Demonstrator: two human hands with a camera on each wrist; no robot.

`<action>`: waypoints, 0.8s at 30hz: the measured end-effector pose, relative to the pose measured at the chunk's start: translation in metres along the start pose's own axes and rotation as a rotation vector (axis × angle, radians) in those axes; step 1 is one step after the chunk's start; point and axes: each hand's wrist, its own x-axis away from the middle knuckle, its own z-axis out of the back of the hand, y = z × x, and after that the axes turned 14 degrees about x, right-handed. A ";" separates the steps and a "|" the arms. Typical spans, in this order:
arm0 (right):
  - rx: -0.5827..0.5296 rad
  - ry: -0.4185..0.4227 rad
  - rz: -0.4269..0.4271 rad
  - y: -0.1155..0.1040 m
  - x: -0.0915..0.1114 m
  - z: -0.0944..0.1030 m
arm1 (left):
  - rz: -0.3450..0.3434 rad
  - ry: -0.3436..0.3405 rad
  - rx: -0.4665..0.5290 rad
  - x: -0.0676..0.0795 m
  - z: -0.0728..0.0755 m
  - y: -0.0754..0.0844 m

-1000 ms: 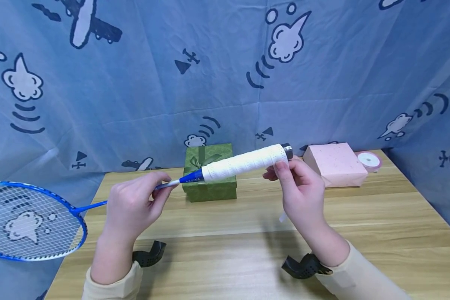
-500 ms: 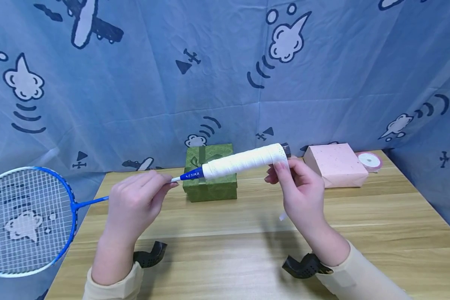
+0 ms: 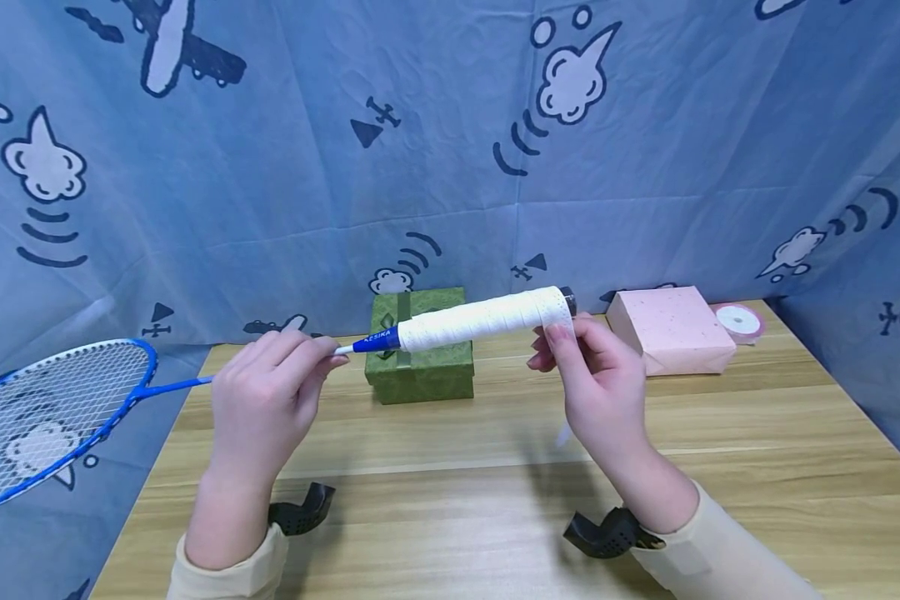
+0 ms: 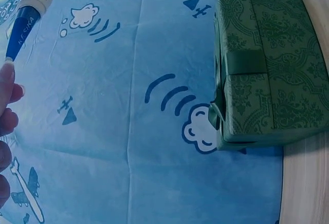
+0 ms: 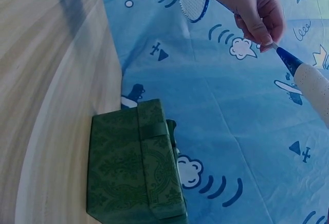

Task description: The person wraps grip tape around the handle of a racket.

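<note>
A blue and white badminton racket [image 3: 138, 392] is held up above the table, its strung head out to the left. My left hand [image 3: 266, 387] pinches the thin shaft just below the blue cone. White perforated grip tape [image 3: 480, 320] is wound in overlapping turns around the handle, and the dark butt end [image 3: 568, 301] sticks out bare. At that end my right hand [image 3: 607, 375] pinches the tape between thumb and fingers. A loose white tail of it hangs below the palm. The right wrist view shows the left hand [image 5: 257, 16] on the shaft; the right hand's fingers are out of that view.
Behind the handle stands a green patterned gift box [image 3: 420, 379] with a ribbon bow. At the back right are a pink box [image 3: 675, 329] and a ribbon spool [image 3: 738, 321]. Blue printed cloth hangs behind the wooden table [image 3: 450, 517].
The racket has rolled about its shaft, its head facing at a different angle now. Both the handle and the tape shift slightly left. The right hand stays nearly in place.
</note>
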 end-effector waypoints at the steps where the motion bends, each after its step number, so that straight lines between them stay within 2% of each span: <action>1: 0.005 0.003 -0.001 0.000 0.000 0.000 | 0.001 0.001 0.004 0.000 0.000 0.000; 17: 0.047 0.034 -0.028 0.000 0.001 0.001 | -0.094 0.008 0.069 0.002 0.001 0.000; 24: 0.021 0.019 -0.014 0.000 0.001 0.001 | -0.099 0.059 0.049 0.001 0.000 0.002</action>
